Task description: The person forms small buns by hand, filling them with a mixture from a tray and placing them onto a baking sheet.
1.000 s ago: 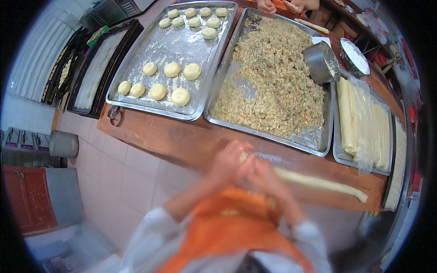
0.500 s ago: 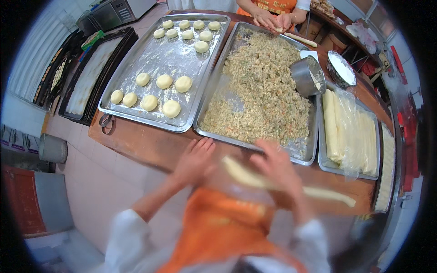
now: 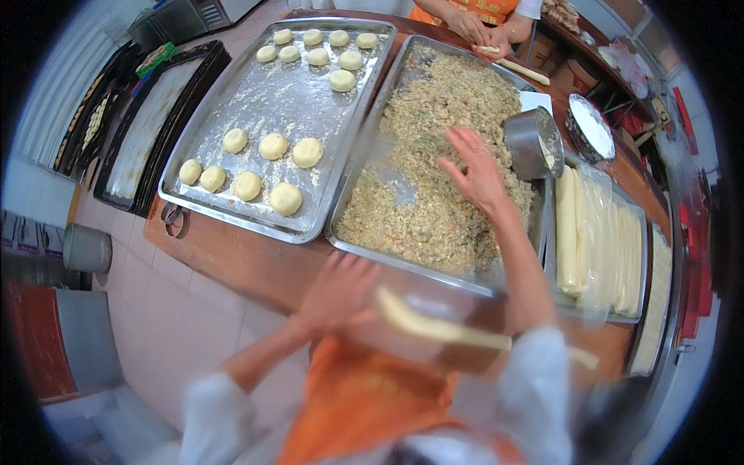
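Observation:
My right hand [image 3: 476, 172] is over the crumbly, pale filling [image 3: 434, 221] heaped in a large metal tray [image 3: 409, 276]. Its fingers are stretched and apart, with nothing seen in them. Down at the near edge of the wooden table, my left hand [image 3: 339, 294] lies flat, its fingers out and somewhat blurred. Just right of it is a long pale dough strip [image 3: 434, 325], running along the table edge and partly hidden by my right arm. A metal pot [image 3: 533, 147] lies tilted at the filling's right side.
To the left, a floured metal tray [image 3: 267, 225] carries several round dough cakes [image 3: 286, 199]. Plastic-covered dough rolls [image 3: 572, 232] fill a tray at right, beyond which stands a bowl of white powder [image 3: 593, 128]. Across the table, another person's hands [image 3: 484, 35] handle dough. A metal ring cutter [image 3: 175, 221] sits at the left corner.
My right hand has left the dough strip and reached forward over the filling. My left hand stays near the table edge. The whole view has shifted slightly.

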The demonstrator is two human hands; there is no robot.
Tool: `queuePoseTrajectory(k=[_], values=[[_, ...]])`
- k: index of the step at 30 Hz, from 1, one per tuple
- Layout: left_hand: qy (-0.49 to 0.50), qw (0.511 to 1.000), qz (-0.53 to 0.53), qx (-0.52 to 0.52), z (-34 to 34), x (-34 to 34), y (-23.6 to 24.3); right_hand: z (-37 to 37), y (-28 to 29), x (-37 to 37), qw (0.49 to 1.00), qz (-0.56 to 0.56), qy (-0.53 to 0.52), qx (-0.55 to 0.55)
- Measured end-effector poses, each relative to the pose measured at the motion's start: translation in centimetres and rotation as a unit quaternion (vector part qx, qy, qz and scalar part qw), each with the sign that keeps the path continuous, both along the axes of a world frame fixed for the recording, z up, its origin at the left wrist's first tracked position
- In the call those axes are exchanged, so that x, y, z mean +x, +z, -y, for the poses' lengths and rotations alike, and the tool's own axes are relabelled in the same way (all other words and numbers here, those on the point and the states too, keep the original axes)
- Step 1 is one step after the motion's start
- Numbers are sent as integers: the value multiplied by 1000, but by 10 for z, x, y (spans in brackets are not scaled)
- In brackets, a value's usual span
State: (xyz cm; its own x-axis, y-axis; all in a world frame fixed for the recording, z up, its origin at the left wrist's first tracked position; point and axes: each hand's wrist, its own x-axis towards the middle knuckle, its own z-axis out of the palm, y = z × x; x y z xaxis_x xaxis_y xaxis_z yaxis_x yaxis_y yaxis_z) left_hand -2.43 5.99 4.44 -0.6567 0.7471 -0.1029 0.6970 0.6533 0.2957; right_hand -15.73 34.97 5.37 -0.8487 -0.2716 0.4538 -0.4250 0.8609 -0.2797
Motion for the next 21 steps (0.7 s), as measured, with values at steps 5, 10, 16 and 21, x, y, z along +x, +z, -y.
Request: queuePoseTrajectory(k=[5,10,16,21], values=[[4,1000,-1,3,-4,-2,1,13,-2,12,1000,-5,24,-6],[12,1000,3,-2,1,0,-6,24,-14,49,995,-32,95,19],[2,999,43,-5,3,-3,-12,14,-16,54,981,-56,163,91],[3,999,44,-6,2,-2,-4,30,-23,13,999,-17,41,29]])
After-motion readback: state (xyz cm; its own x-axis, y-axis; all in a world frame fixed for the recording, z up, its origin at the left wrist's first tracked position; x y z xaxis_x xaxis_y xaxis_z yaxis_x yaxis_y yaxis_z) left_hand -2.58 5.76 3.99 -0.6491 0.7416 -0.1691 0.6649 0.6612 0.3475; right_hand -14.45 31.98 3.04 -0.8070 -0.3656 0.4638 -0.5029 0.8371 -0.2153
